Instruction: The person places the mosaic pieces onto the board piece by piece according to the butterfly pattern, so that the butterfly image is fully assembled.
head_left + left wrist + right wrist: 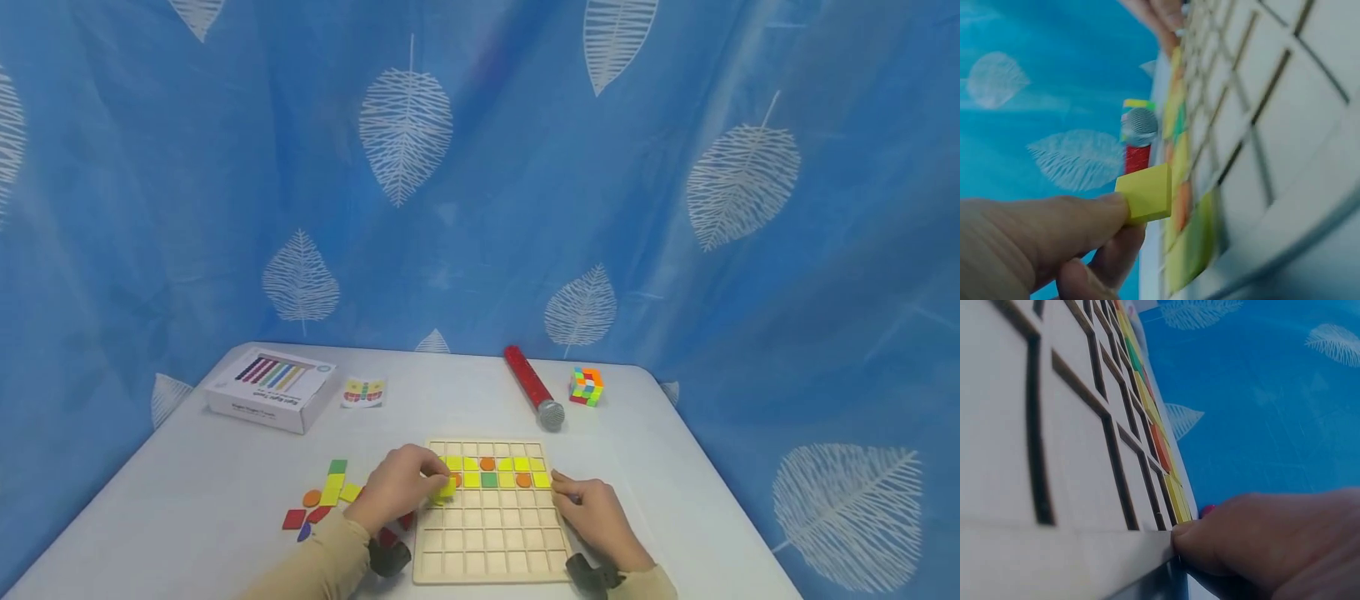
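Mid-placement, by the look of it: setting coloured tiles (pixel 522 463) into the cells of a board (pixel 491 540), low in the middle of the head frame, on the bench (pixel 195 508). At the board's left side, left hand (pixel 401 487) pinching a yellow tile (pixel 447 487) between thumb and fingers. At the right edge, right hand (pixel 600 521) with thumb touching the rim, probably for steadying; hold of the other fingers impossible to tell.

Next move, as a guess: lining up the yellow tile with a cell at the left end of the two part-filled rows, laying it flat and releasing without nudging neighbours.

Counts, left to right. Upper left of the bench: one box (pixel 303 414). Lower left, loose: one blue piece (pixel 304 532), one orange disc (pixel 312 498), three yellow pieces (pixel 329 497), one green square (pixel 338 466), plus several red pieces (pixel 294 519), partly behind the hand and sleeve (pixel 307 558), so not safely countable. Above these: one card (pixel 363 392). On the board: eight yellow tiles plainly visible, three orange pieces (pixel 487 463), one green tile (pixel 489 480); also another yellow, blurred, at the left. Right of centre, beyond the board: one mic (pixel 531 383), then one cube (pixel 587 387).
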`<state>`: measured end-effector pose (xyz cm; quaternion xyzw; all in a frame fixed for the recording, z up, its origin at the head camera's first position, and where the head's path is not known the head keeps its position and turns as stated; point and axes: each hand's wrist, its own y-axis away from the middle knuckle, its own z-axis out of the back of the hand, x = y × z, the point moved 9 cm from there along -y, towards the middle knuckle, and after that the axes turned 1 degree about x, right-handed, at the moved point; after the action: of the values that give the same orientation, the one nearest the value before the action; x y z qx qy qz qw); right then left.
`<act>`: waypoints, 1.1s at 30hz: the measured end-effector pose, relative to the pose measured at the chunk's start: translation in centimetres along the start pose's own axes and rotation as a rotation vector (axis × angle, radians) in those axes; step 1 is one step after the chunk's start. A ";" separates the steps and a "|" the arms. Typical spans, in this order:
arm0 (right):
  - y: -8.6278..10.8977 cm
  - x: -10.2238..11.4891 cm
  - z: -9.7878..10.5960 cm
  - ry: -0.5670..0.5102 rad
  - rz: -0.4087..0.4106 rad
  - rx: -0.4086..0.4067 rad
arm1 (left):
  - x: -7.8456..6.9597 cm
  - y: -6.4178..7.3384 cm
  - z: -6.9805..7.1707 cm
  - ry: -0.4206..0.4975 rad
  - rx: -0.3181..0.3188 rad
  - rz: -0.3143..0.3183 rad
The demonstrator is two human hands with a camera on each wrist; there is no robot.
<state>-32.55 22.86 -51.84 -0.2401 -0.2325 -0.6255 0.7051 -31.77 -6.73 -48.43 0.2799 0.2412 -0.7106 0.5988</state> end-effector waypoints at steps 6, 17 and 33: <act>-0.1 0.1 -0.6 -0.009 -0.006 0.021 | 0.0 -0.3 -1.4 -0.079 0.003 -0.030; -0.2 0.2 -0.3 0.011 -0.001 0.006 | 0.0 -0.2 -1.9 -0.097 0.001 -0.026; 0.0 -0.2 0.0 0.003 -0.059 0.003 | 4.9 2.1 6.0 -0.127 -0.126 0.152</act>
<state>-32.56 23.07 -51.97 -0.2314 -0.2393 -0.6458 0.6871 -30.99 -14.62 -47.45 0.2138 0.2251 -0.6628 0.6815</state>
